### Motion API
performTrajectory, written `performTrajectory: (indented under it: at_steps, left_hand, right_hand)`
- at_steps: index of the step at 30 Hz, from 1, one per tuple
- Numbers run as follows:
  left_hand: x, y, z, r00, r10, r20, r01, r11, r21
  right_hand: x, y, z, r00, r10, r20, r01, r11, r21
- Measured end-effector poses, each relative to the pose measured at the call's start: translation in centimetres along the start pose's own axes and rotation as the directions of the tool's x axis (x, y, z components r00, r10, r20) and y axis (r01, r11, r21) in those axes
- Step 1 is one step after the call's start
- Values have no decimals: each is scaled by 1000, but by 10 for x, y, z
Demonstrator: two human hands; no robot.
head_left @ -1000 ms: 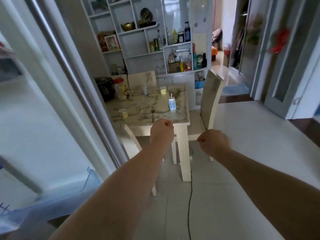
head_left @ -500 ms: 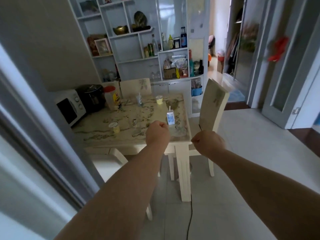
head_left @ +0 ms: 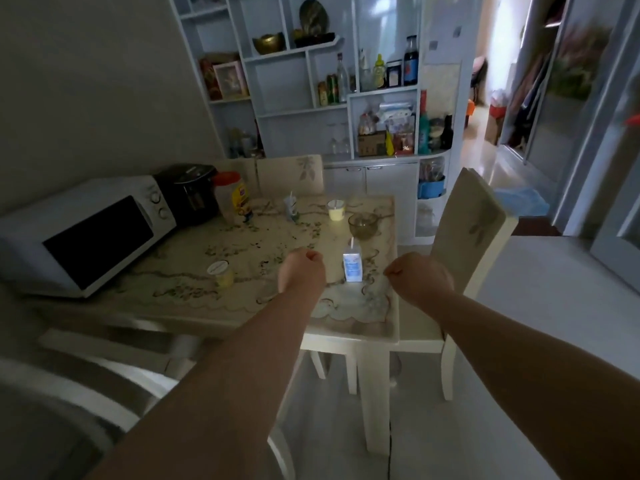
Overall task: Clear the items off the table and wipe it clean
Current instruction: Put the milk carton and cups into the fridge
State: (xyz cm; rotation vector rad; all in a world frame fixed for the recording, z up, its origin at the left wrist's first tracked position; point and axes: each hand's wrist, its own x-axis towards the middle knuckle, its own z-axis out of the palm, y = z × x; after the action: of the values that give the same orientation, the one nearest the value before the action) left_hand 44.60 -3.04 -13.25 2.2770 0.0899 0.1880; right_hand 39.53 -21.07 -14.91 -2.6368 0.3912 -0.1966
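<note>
The table (head_left: pixel 349 336) looks fully laden. By my judgement the clearing has not begun and the wiping is some way off, and I see no cloth anywhere.

At its far left stands one white microwave (head_left: pixel 86 233). Just right of that is one black cooker (head_left: pixel 188 194), then one tall jar with a red lid (head_left: pixel 232 199). Whether these three count as things to clear, I cannot say.

One chair (head_left: pixel 474 230) is drawn up at the right side.

The person stands at the near corner with both arms stretched out over the tabletop. The left hand (head_left: pixel 301 268) is clenched into a fist and grasps nothing. The right hand (head_left: pixel 420 275) hovers over the right edge, also balled up and empty. Between the two fists, nearer the left one, sits one small milk carton (head_left: pixel 352 266) with a straw, upright and untouched.

Beyond the carton is one glass bowl (head_left: pixel 362 225). Further left at the far side is one crumpled drink pouch (head_left: pixel 290 207) with a straw.

There are two little yellow cups. One cup (head_left: pixel 336 209) stands at the far side near the bowl, and the other, a lidded cup (head_left: pixel 220 273), is left of the left fist.

That makes five small items waiting.
</note>
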Motion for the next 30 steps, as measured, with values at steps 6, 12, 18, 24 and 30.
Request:
performTrajectory:
  at_steps: [6, 12, 18, 24, 30]
  left_hand:
    - [55, 32, 34, 998, -55, -21, 54, 998, -22]
    - [86, 37, 56, 996, -83, -23, 84, 996, 16]
    - [127, 29, 66, 992, -127, 12, 127, 992, 1]
    - [194, 13, 68, 992, -124, 12, 125, 990, -63]
    - [298, -15, 74, 987, -156, 24, 158, 982, -99]
  right_hand:
    - [89, 32, -25, 995, -59, 81, 52, 995, 82]
    - [151, 37, -22, 972, -139, 188, 86, 960, 266]
    - [194, 27, 7, 983, -87, 164, 55, 980, 191]
    - [258, 0, 26, 978, -130, 165, 130, 991, 13]
    - [346, -37, 69, 978, -90, 186, 91, 996, 6]
